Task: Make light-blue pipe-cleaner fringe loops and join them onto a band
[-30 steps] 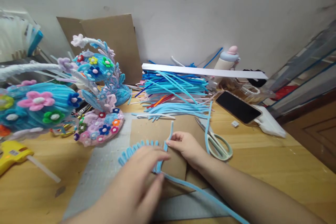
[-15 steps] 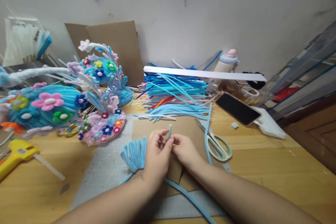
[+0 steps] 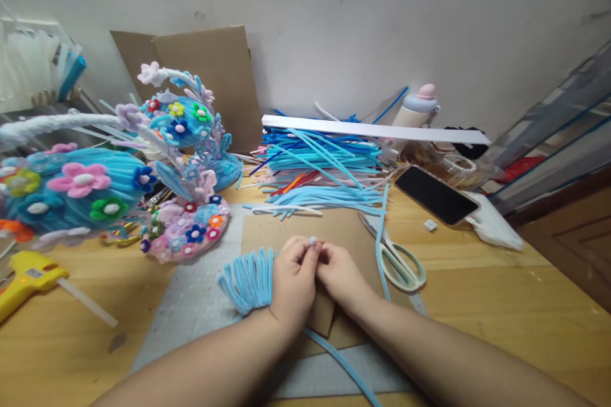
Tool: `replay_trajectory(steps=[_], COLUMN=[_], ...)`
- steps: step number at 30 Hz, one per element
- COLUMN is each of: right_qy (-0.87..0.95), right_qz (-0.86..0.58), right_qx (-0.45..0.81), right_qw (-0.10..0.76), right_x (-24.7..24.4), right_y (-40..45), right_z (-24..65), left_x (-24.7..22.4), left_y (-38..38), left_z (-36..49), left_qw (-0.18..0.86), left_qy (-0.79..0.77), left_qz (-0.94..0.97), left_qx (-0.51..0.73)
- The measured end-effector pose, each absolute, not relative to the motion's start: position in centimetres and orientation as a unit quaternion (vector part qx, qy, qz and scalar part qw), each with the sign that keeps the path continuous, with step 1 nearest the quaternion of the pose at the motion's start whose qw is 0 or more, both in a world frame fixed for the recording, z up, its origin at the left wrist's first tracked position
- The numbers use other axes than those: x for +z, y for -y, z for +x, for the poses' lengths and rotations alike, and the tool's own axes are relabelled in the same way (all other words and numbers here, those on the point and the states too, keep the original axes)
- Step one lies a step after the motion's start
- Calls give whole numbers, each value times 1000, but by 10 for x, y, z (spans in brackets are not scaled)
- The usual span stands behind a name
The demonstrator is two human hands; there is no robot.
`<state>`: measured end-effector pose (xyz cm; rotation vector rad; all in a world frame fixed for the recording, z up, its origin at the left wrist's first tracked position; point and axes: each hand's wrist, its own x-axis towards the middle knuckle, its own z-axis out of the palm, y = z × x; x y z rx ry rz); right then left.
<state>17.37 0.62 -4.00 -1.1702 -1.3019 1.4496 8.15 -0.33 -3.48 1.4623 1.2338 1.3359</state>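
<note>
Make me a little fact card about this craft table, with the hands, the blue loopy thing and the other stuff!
Left hand: pinching a light blue fuzzy stem, its tip poking up
Right hand: fingertips right beside the left hand; exact grip hidden
Blue loopy bunch: just left of the left hand
Under the hands: brown cardboard on a gray mat
Behind the hands: pile of fuzzy stems, mostly blue
Right side: scissors, black-screened phone
Left side: yellow glue gun, flowery decorations
</note>
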Motion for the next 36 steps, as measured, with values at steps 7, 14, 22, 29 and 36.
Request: replay_trajectory(steps=[7, 14, 22, 29, 36], right_qy=[759, 903, 923, 909, 796], right_qz=[-514, -389, -338, -355, -600], right_qx=[357, 180, 176, 19, 30], right_qw=[177, 18, 49, 220, 70], right_x=[-10, 9, -7, 52, 38], right_y=[-35, -28, -20, 9, -2], right_z=[226, 302, 294, 245, 223], left_x=[-46, -52, -55, -55, -53], left_y=[1, 2, 4, 2, 3], left_z=[78, 81, 84, 84, 82], left_qw=[382, 397, 438, 458, 460], left_qy=[-488, -490, -510, -491, -484], left_qz=[594, 596, 546, 543, 553], left_qx=[512, 497, 500, 505, 498])
